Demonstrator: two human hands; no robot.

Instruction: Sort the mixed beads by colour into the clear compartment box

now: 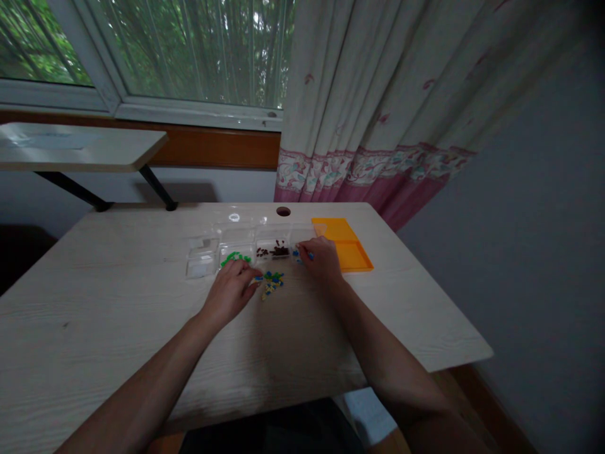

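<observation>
Small green, blue and yellow plastic pieces (273, 282) lie in a loose pile on the table. My left hand (230, 291) is at the pile's left side, thumb and forefinger bent around a small blue piece (258, 278). My right hand (321, 257) hangs over the right compartment of a clear divided box, fingers drawn together; whatever is between them is too small to make out. Blue pieces (297, 253) show beneath those fingers. Brown pieces (280, 251) fill part of the middle compartment, and green pieces (235, 257) lie in one farther left.
A yellow-orange tray (352, 255) sits right of my right hand. Left of the green pieces is a clear compartment (201, 263). Behind are clear lids (236, 233) and a round cable hole (283, 212). A raised shelf (80, 148) stands at the back left.
</observation>
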